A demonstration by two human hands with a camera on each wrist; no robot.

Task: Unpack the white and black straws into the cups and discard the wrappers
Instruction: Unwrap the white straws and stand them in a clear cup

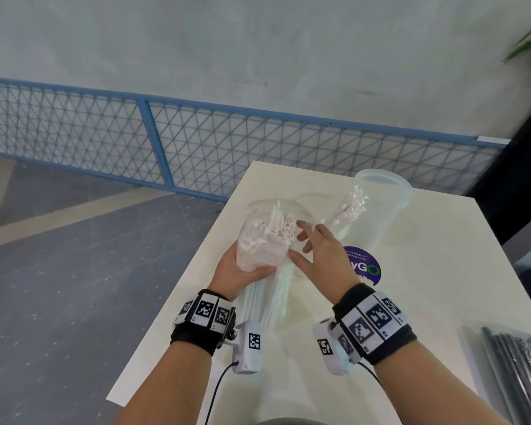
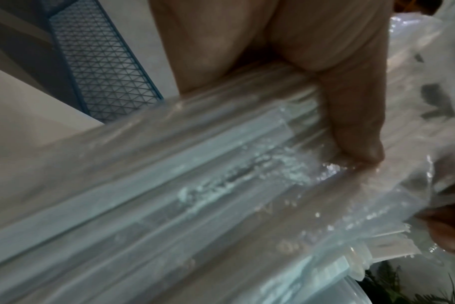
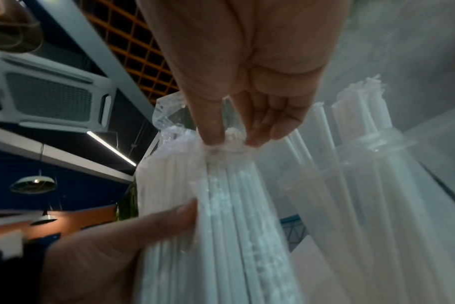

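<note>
My left hand [image 1: 242, 271] grips a clear plastic pack of white straws [image 1: 264, 240], held upright at the white table's left edge. In the left wrist view my left thumb [image 2: 351, 123] presses across the pack [image 2: 195, 195]. My right hand [image 1: 301, 240] is at the pack's open top. In the right wrist view that right hand [image 3: 231, 142] pinches the crumpled wrapper at the straw tips between thumb and fingers. Behind it a tall clear cup [image 1: 383, 207] holds loose white straws [image 1: 354, 204]. A second clear cup's rim [image 1: 311, 196] shows behind the pack.
A pack of black straws [image 1: 515, 363] lies at the table's [image 1: 426, 302] right front. A purple round sticker [image 1: 364, 268] sits on the tabletop by my right wrist. Left of the table the floor drops away, with a blue mesh fence [image 1: 196, 142] beyond.
</note>
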